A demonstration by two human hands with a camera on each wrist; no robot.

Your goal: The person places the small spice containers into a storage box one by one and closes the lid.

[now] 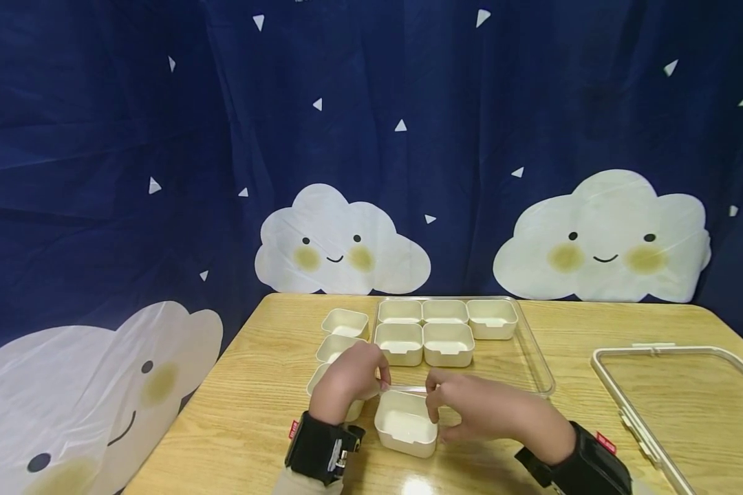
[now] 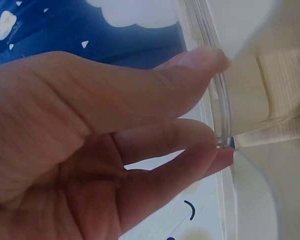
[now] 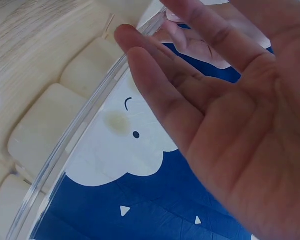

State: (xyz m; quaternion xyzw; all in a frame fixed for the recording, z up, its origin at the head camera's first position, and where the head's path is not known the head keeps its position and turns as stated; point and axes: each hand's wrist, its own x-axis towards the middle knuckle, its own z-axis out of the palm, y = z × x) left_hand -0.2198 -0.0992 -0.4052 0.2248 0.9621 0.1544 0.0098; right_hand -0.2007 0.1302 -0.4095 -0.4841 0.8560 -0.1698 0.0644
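Note:
A clear rectangular box (image 1: 535,354) stands on the table with several cream-coloured small containers (image 1: 448,344) in its left part and back row. My left hand (image 1: 354,375) pinches the box's near rim by its left corner; in the left wrist view the thumb and fingers close over the clear edge (image 2: 221,107). Just in front of that edge sits another cream container (image 1: 408,419). My right hand (image 1: 479,405) hovers at this container's right side, fingers loosely bent and close to the box's near rim. Nothing shows between its fingers in the right wrist view.
More cream containers (image 1: 345,322) stand in a column left of the clear box, the nearer ones partly hidden by my left hand. A clear lid with a pale frame and clips (image 1: 640,426) lies at the right. A dark blue curtain (image 1: 371,82) hangs behind the table.

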